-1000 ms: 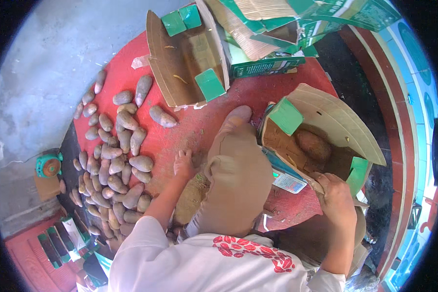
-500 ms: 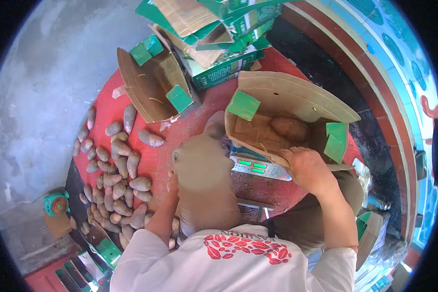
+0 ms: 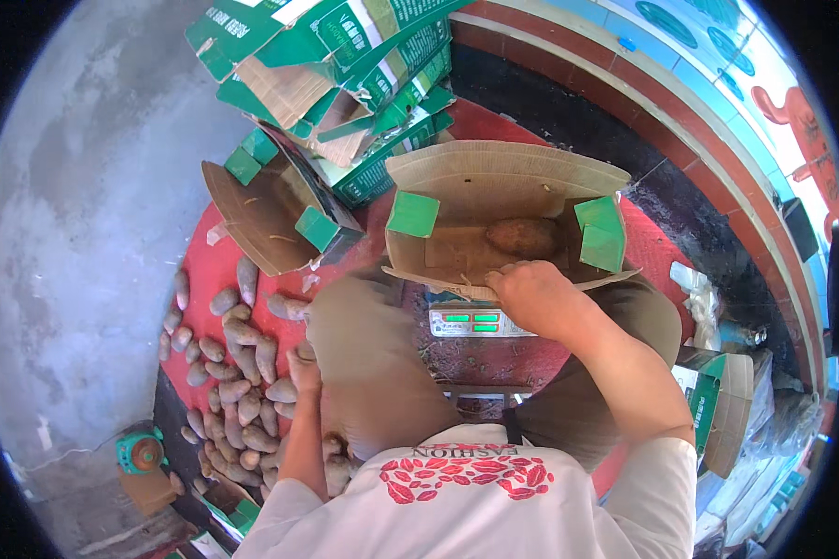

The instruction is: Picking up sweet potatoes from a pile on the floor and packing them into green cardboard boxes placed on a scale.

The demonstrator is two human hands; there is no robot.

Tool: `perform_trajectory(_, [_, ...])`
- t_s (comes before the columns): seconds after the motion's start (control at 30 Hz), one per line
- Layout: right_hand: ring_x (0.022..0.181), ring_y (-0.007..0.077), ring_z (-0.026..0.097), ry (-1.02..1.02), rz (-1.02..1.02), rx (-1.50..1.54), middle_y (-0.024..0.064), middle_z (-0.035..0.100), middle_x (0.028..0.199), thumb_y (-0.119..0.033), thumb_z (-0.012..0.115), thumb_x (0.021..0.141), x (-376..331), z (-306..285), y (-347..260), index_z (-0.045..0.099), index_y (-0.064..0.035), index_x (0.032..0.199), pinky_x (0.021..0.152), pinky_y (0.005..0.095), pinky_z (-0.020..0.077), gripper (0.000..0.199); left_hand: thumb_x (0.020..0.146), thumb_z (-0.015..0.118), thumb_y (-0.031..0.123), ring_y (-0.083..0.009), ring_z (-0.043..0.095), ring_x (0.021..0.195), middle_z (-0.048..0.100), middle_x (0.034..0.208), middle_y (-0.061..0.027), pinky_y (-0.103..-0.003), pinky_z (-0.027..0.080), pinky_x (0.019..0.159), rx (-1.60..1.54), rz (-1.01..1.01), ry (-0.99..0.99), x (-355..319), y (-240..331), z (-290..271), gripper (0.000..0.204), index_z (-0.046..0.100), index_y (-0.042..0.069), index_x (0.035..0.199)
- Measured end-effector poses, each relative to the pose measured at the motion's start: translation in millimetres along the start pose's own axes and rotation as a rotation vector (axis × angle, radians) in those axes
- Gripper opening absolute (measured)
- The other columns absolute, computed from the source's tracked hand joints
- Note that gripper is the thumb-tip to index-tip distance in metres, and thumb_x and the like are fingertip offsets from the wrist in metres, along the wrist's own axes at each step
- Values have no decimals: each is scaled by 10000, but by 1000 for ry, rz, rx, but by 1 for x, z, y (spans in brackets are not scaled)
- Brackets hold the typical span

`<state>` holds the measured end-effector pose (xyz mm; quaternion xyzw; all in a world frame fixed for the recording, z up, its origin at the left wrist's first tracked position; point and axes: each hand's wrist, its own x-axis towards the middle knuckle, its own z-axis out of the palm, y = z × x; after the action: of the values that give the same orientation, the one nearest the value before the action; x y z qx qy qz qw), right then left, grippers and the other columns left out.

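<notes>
An open cardboard box (image 3: 508, 168) with green corner flaps rests over a digital scale (image 3: 476, 320), whose display glows green. Inside it lies one large brown sweet potato (image 3: 523, 238). My right hand (image 3: 535, 296) is closed on the box's near flap, fingers over its edge. Beside my left knee, my left hand (image 3: 305, 374) appears curled at a sweet potato (image 3: 305, 350); my fingers partly hide it. A pile of loose sweet potatoes (image 3: 249, 407) spreads over the red sheet (image 3: 200, 284) to the left.
A second open box (image 3: 252, 205) stands tilted at the back left, beside stacked green boxes (image 3: 382, 98). Another box (image 3: 725, 410) and clear plastic (image 3: 760, 401) are at the right. A small green round device (image 3: 141, 451) sits by the grey wall (image 3: 93, 233).
The view has turned, so the box now sits squarer and further left in the picture. My left hand has lowered slightly beside my knee. My right hand keeps hold of the flap.
</notes>
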<state>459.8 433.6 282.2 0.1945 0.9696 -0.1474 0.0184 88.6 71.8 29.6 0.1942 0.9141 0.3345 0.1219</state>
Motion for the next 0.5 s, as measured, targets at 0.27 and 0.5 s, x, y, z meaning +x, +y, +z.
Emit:
perform_trajectory(0.27, [795, 298, 665, -61, 10, 13, 146, 668, 828, -96, 562, 790, -4, -2, -2, 615, -28, 910, 664, 392, 528, 148, 671, 767, 149, -223, 516, 1014, 535, 1089, -122, -337, 404, 925, -364, 215, 271, -12, 273, -86, 660, 430, 14, 1223])
perform_trajectory(0.5, [809, 296, 669, -48, 8, 34, 151, 675, 841, -98, 549, 797, -2, 1, 2, 619, -36, 905, 665, 392, 530, 143, 646, 775, 135, -215, 538, 1008, 546, 1079, -93, -337, 438, 890, -490, 362, -159, -32, 391, -69, 641, 460, 31, 1195])
